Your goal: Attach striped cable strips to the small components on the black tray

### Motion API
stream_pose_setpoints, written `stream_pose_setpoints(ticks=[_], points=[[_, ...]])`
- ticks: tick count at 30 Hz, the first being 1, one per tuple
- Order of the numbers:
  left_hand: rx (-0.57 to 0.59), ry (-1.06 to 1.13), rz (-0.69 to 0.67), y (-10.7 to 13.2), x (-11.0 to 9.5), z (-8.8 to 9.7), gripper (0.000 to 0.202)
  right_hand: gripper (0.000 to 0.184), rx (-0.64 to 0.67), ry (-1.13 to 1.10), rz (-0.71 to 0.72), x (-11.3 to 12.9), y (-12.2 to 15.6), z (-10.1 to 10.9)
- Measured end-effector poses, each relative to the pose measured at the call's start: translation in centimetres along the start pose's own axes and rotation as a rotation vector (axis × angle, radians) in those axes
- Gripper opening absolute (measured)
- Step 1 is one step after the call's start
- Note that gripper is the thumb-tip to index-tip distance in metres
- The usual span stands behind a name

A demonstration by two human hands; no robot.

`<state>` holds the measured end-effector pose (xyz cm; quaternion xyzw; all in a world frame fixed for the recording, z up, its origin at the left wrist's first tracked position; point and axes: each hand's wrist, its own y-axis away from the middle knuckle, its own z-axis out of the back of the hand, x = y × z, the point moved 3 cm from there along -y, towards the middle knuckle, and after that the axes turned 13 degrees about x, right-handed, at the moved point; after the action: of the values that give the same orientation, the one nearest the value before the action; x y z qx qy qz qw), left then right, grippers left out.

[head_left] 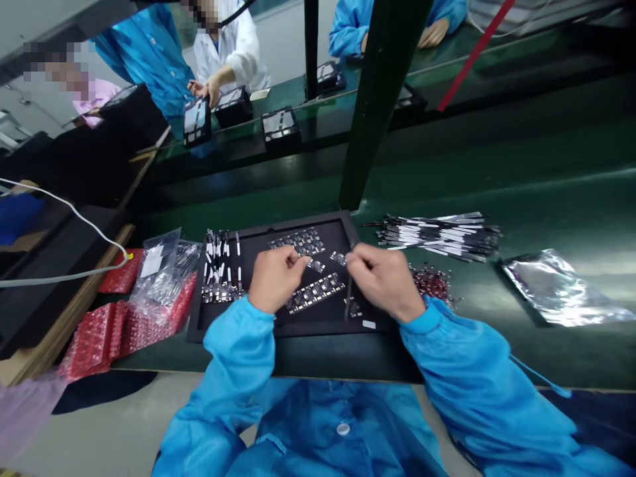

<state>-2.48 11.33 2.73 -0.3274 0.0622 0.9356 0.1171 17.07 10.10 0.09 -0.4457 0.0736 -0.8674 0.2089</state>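
Observation:
My left hand (pixel 278 278) is closed in a pinch over a black tray (pixel 258 331), with a small circuit board (pixel 316 265) at its fingertips. My right hand (pixel 385 278) is also pinched, slightly blurred, and another small circuit board (pixel 338 258) shows at its fingertips. Below those fingers hangs a thin dark strip (pixel 347 301); whether it joins that board I cannot tell. Between the hands lies a panel of joined circuit boards (pixel 317 293), with a second panel (pixel 298 241) behind it. Loose boards (pixel 354 308) rest near the tray's right side.
Strips with boards (pixel 221 265) line the tray's left. To the right lie a bundle of flat strips (pixel 442 235), small red-and-dark parts (pixel 432 285) and a silvery bag (pixel 566 288). Red bubble-wrap (pixel 94 338) lies left. A dark post (pixel 380 99) rises behind; co-workers handle black boxes (pixel 197 122).

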Motion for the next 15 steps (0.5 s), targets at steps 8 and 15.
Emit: stream_pose_setpoints(ticks=[8,15], points=[[0.362,0.132,0.074,-9.4,0.8,-3.8,0.039,0.036,-0.164,-0.241,-0.113,-1.9,-0.4,1.2],[0.133,0.001,0.041,-10.5,-0.4,-5.9,0.034,0.039,-0.115,-0.311,-0.188,-3.4,0.1,0.3]])
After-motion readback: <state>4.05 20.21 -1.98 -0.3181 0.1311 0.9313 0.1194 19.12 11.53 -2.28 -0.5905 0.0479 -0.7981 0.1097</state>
